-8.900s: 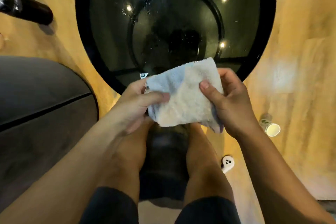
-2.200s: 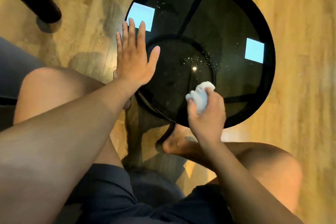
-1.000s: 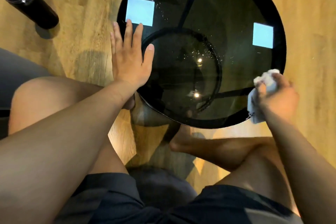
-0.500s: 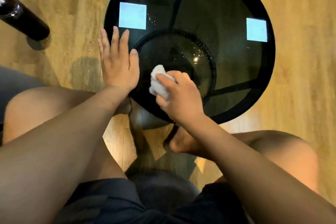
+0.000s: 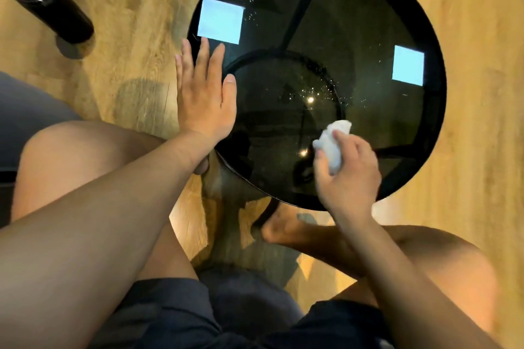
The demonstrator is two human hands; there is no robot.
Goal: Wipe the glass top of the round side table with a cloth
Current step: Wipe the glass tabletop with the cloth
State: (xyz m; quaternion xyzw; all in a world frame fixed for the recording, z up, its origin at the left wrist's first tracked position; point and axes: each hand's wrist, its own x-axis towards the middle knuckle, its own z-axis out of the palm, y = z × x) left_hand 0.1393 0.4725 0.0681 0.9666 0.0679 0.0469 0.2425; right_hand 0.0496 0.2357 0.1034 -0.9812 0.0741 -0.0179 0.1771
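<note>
My right hand (image 5: 347,176) clamps a wadded white cloth (image 5: 333,147), soft and light and best held bunched, on the near part of the round desk's glass top (image 5: 368,22). My left hand (image 5: 202,96) lies flat, fingers straight, on the left rim. Beyond, specks (image 5: 320,91) dot glass that is slick and probably fragile.

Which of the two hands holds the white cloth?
The right hand grips the crumpled white cloth on the round dark glass tabletop; the left hand lies flat, empty.

Glossy dark glass top (image 5: 368,37), soft white cloth (image 5: 333,144)
</note>
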